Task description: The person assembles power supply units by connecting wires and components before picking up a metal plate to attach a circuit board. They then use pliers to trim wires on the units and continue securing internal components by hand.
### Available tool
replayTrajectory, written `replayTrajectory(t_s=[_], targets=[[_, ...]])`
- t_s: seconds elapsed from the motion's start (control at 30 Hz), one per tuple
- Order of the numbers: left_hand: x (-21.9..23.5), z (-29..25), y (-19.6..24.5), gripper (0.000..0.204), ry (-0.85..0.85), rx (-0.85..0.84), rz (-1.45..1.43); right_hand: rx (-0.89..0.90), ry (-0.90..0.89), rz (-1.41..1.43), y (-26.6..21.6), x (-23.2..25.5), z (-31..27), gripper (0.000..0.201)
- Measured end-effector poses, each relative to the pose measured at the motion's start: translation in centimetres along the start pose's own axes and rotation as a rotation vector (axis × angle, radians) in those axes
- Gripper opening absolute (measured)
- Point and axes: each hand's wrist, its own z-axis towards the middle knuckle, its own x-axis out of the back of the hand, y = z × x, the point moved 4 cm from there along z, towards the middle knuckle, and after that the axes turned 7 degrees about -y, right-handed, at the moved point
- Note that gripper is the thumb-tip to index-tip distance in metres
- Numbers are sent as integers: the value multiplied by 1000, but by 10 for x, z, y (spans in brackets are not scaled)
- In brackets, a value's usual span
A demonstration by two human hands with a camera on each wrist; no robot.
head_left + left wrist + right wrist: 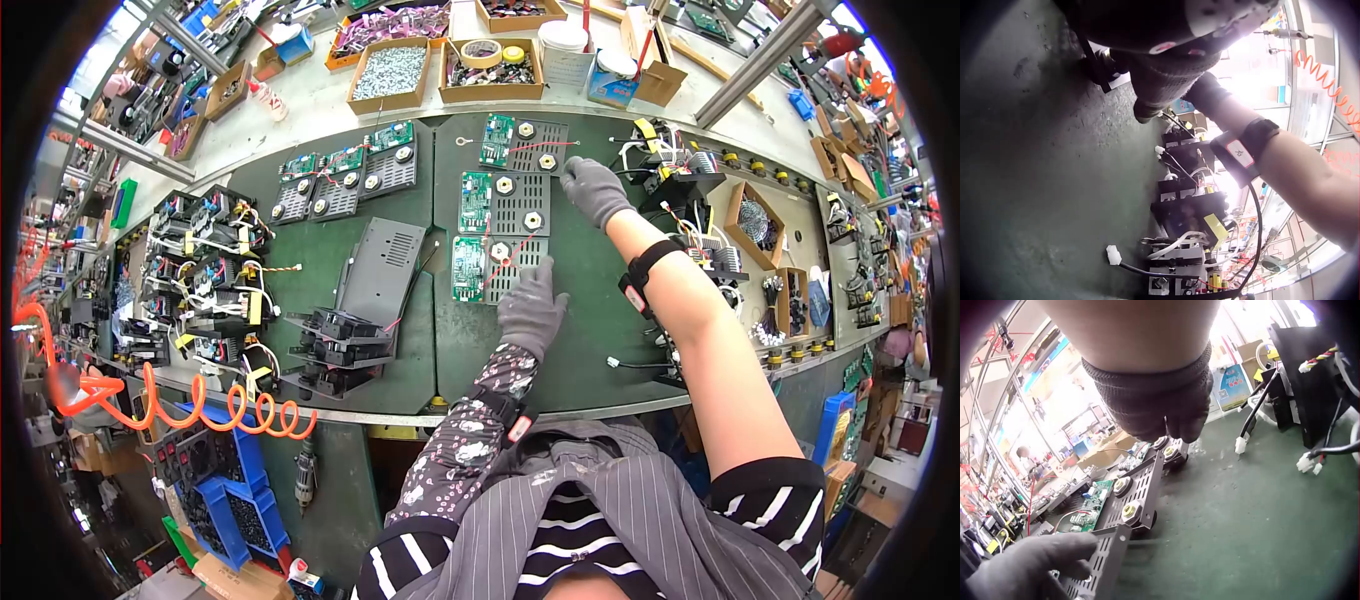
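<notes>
The lowest slotted panel lies flat on the green work surface, nearest the person in a column of three: dark, thin and rectangular, with rows of narrow slots and hexagonal metal fittings. A glossy green circuit board runs along its left side, and a thin red wire crosses it.

I see the left hand, in grey knit, resting at this panel's near right edge, fingers loosely extended and clenching nothing. The right hand is bent at the fingers beside the top panel; I can't tell whether it grasps anything. The middle panel sits between.

Beyond, one cardboard tray is heaped with small silvery pieces; the next box has tape rolls over dark bits. On the right, black assemblies trail white-tipped cables.

My left wrist view is largely blocked by a blurred sleeve and glove, so that hand's contact is hidden there. In the right wrist view, the right hand's palm is out of sight and the left hand is cut off at the corner.
</notes>
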Motion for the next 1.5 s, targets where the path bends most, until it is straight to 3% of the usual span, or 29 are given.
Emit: replayTrajectory(t_s=[0.03, 0.07, 0.13, 0.17, 0.2, 0.23, 0.3, 0.33, 0.4, 0.53, 0.63, 0.67, 0.73, 0.77, 0.83, 0.87, 0.93, 1.0, 1.07, 1.1, 1.13, 1.23, 1.3, 1.33, 1.4, 1.43, 1.5], targets=[[3, 4, 4, 58, 25, 24, 23, 123, 49, 32, -6, 0, 0, 30], [2, 8, 6, 58, 49, 51, 45, 123, 43, 32, -9, -5, 1, 30], [-10, 19, 2, 49, 78, 49, 67, 11, -30, 61, -21, -19, 2, 33], [-20, 26, -2, 43, 13, 55, 107, -213, -22, 174, -18, -29, 2, 31], [-28, 29, -5, 39, -51, 64, 149, -210, -29, 177, -11, -41, 7, 31], [-28, 21, -9, 31, 53, 41, 94, -143, -120, 66, -10, -52, 11, 28], [-28, 11, -20, 30, 37, 42, 112, -500, -354, 690, 5, -77, 15, 21], [-28, 3, -24, 30, 24, 35, 123, -577, -406, 964, 11, -93, 11, 17], [-28, -7, -33, 28, 63, -7, 132, -636, -323, 1302, 8, -103, -3, 12], [-18, -22, -43, 27, 63, -59, 137, -538, -170, 1282, -13, -75, -28, 11], [-11, -18, -53, 29, 96, -150, 238, -257, 131, 1488, -25, -39, -54, 22], [-6, -13, -56, 29, 94, -157, 240, -260, 138, 1489, -29, -30, -65, 22], [9, 2, -56, 28, 114, -173, 322, -142, 325, 1678, -36, -10, -92, 14], [13, 16, -59, 18, 92, -145, 339, -145, 334, 1677, -35, -11, -103, 14], [26, 44, -63, 17, 116, -141, 356, -212, 273, 1977, -32, -22, -123, 10], [30, 55, -67, 17, 123, -136, 377, -214, 278, 1976, -31, -29, -133, 10], [37, 71, -69, 19, 115, -164, 262, -422, 201, 2237, -29, -65, -156, 9], [35, 75, -79, 21, 107, -190, 149, -439, 124, 2159, -22, -93, -185, 10], [39, 76, -105, 26, 459, -88, -224, -517, 36, 2056, -21, -99, -215, 16], [55, 69, -103, 30, 497, -38, -201, -598, -55, 1945, -20, -103, -226, 22], [63, 72, -107, 39, 573, -156, -241, -600, -50, 1947, -16, -110, -229, 22], [98, 93, -93, 46, 580, -189, -96, -582, -120, 1879, -16, -132, -231, 29], [120, 104, -75, 48, 278, -132, 7, -564, -54, 1846, -29, -128, -214, 28], [126, 116, -85, 51, 292, -214, -101, -545, 5, 1811, -34, -125, -204, 28], [132, 127, -112, 48, 277, -170, -487, -515, 29, 1890, -45, -130, -181, 26], [144, 114, -105, 48, 272, -173, -482, -467, 54, 1971, -51, -130, -167, 24], [160, 71, -101, 45, 254, -157, -882, -505, 56, 2020, -60, -133, -150, 22]])
